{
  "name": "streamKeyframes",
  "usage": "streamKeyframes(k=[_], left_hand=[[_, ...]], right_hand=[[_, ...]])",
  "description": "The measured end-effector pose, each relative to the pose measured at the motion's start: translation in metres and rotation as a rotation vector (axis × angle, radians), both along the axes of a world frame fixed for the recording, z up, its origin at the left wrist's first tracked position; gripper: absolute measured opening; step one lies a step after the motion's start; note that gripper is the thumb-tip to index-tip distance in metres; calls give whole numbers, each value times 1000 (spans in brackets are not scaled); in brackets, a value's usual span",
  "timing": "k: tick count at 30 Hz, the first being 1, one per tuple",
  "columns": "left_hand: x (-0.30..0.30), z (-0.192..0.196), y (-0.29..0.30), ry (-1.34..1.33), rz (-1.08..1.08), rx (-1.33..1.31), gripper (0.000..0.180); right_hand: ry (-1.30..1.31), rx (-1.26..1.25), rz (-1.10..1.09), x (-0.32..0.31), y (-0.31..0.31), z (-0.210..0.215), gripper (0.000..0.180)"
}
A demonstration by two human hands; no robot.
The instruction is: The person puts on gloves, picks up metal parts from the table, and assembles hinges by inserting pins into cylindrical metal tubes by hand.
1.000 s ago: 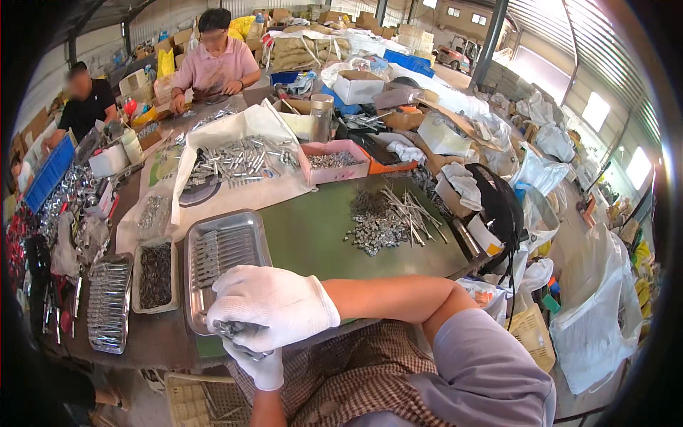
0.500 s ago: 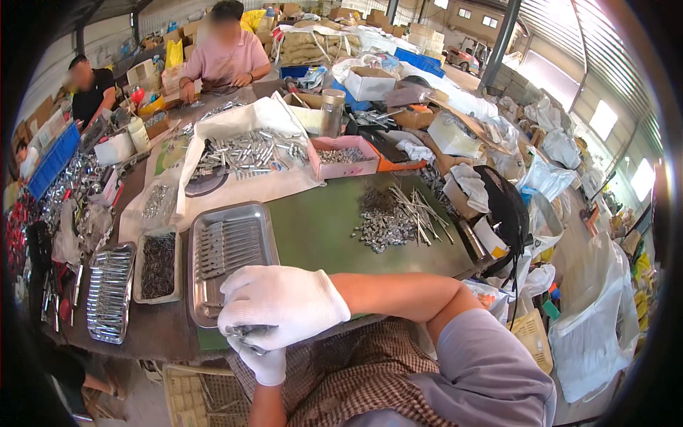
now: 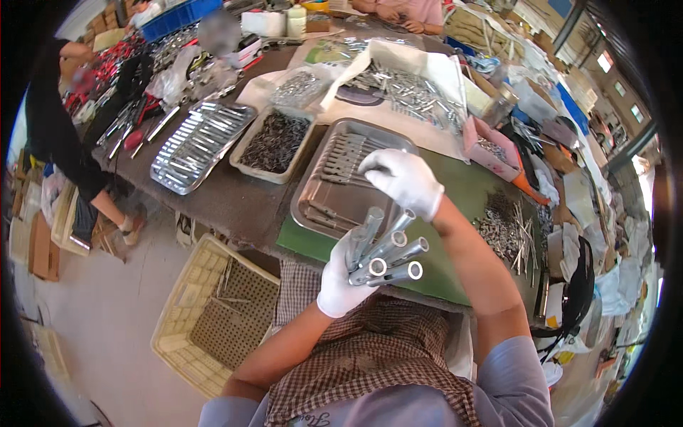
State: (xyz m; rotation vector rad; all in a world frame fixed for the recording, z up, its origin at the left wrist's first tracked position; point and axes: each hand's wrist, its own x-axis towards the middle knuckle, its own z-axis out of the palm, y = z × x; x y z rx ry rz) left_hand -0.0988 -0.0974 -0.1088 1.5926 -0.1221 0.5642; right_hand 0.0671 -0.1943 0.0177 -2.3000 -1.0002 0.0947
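A bundle of several silver metal tubes (image 3: 390, 247) stands in my white-gloved left hand (image 3: 340, 281), its fingers wrapped round them, open ends fanned up and to the right. My right hand (image 3: 404, 181), also gloved, is above the steel tray (image 3: 302, 203). Its fingers are curled together by the end of a row of flat metal pieces (image 3: 341, 160); whatever they pinch is hidden. A few loose pieces (image 3: 331, 217) lie in the tray's near part.
Left of the tray are a tub of dark small parts (image 3: 277, 142) and a second tray of shiny rods (image 3: 199, 146). A pink box (image 3: 491, 148) and a pile of small metal parts with rods (image 3: 506, 238) lie right. A yellow crate (image 3: 188, 313) stands below; a person (image 3: 53, 128) is at left.
The view has swung left and downward. My hands, close together before, are apart: the right has gone over the metal pieces, and the tubes in the left now show plainly.
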Motion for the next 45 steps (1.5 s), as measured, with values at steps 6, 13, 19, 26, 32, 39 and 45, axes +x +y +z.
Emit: streamKeyframes(k=[6, 13, 19, 26, 32, 39, 45], left_hand=[[-3, 2, 1, -137, 48, 68, 84], [2, 3, 1, -180, -5, 9, 84], [-3, 7, -1, -82, 34, 32, 83], [0, 1, -1, -40, 40, -163, 84], [4, 10, -1, -47, 109, -81, 85], [5, 16, -3, -88, 173, -8, 83], [-3, 15, -3, 8, 99, -10, 81]], right_hand=[[-193, -155, 26, 23, 30, -55, 13], [-222, -322, 10, 6, 42, -53, 15], [-96, -127, 116, 7, 29, -49, 25], [167, 756, -163, -28, -45, 42, 52], [171, 930, 99, -84, -64, 88, 73], [-145, 523, 125, -99, -47, 55, 56], [-335, 342, 126, -103, -44, 55, 55]])
